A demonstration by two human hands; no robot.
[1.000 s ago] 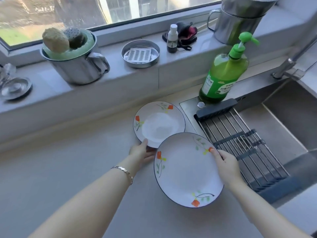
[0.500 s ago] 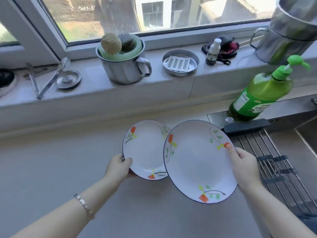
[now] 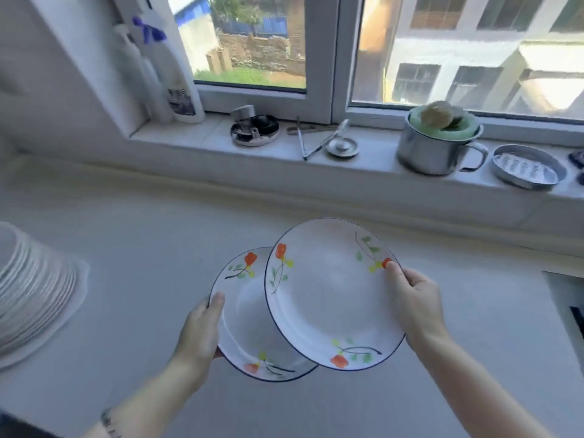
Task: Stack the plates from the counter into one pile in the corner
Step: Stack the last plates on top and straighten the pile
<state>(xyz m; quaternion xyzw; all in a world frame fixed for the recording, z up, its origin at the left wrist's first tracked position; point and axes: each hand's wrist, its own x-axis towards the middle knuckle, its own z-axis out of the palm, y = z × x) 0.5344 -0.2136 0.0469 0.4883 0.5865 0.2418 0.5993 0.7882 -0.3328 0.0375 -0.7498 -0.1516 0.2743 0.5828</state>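
Note:
Two white plates with orange flowers and a dark rim are held in the air above the pale counter (image 3: 151, 267). My left hand (image 3: 202, 327) grips the left edge of the smaller plate (image 3: 246, 327). My right hand (image 3: 414, 305) grips the right edge of the larger plate (image 3: 328, 292), thumb on top by a flower. The larger plate overlaps the smaller one and covers its right part. A tall pile of white plates (image 3: 31, 289) stands at the far left of the counter, blurred and cut off by the frame edge.
The windowsill behind holds a steel mug (image 3: 439, 150) with sponges, a steel soap dish (image 3: 527, 167), tongs (image 3: 316, 140), a small lid and a round metal tin (image 3: 254, 129). White bottles (image 3: 158, 74) stand in the window corner. The sink edge (image 3: 565, 298) shows at right.
Both plates were lifted off the counter and carried left, away from the sink. The view swung left, so the soap bottle and drying rack are gone and the plate pile has appeared.

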